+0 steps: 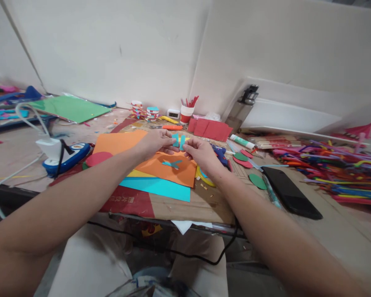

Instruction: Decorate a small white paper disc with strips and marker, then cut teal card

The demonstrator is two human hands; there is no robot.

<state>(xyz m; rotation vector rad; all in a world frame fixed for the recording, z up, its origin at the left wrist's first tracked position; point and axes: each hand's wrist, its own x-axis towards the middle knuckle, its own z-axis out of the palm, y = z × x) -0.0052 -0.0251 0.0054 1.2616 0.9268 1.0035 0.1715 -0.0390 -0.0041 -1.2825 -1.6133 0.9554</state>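
Note:
Above the orange paper, my left hand pinches a small light-blue paper piece. Close beside it, my right hand holds a narrow light-blue paper strip between thumb and fingers. The two pieces stand upright side by side with a thin gap. Beneath my hands, several cut light-blue paper scraps lie on the orange sheet. A larger light-blue sheet sticks out from under it toward me. Just right of my right hand lies a dark blue tool, partly hidden.
A black phone, a glue stick and pipe cleaners are on the right. At the back stand a cup of red sticks and a grey bottle. A blue power strip with cables sits left.

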